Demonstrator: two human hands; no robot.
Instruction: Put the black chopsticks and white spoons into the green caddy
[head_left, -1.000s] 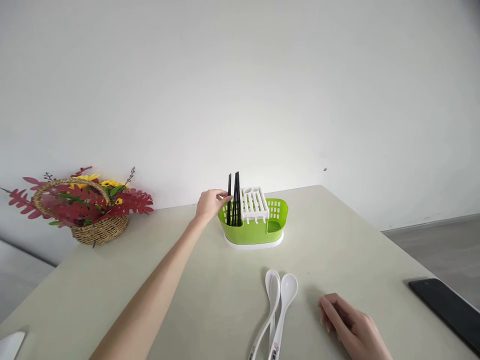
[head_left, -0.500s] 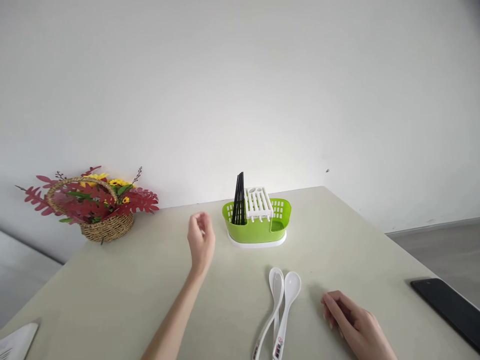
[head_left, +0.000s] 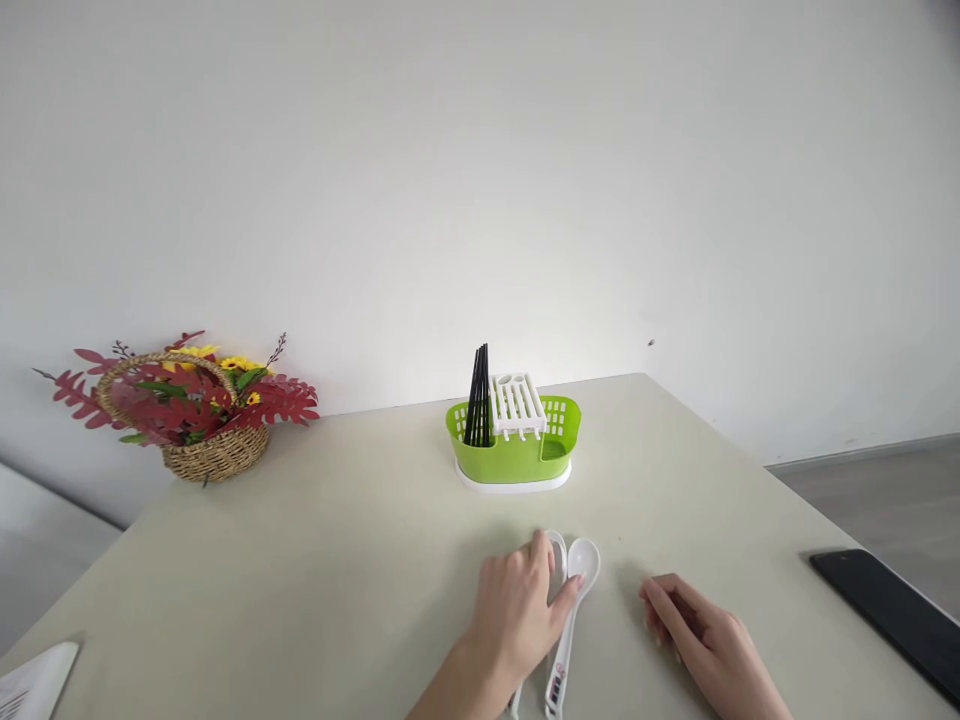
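My left hand point(head_left: 517, 605) reaches over the white spoons, thumb and index finger apart. Its thumb tip overlaps the right-hand spoon point(head_left: 582, 562); its index fingertip is by the bowl of a left-hand spoon point(head_left: 556, 541). The spoons lie on the table, their handles toward me, and the left-hand ones are mostly covered by the hand. My right hand point(head_left: 709, 640) rests to the right of them with its fingers loosely curled, and nothing shows in it. Beyond the hands stands a green cutlery holder point(head_left: 510, 464) with several black chopsticks point(head_left: 478, 398) upright in its left side.
A white slotted rack point(head_left: 517, 405) sits atop the holder. A wicker basket of artificial flowers point(head_left: 217, 455) stands at the back left against the wall. A black phone point(head_left: 892, 615) lies near the right edge, and a white object point(head_left: 37, 680) at the front left.
My left hand has come down and to the right, from beside the green holder to over the spoons. My right hand has stayed where it was.
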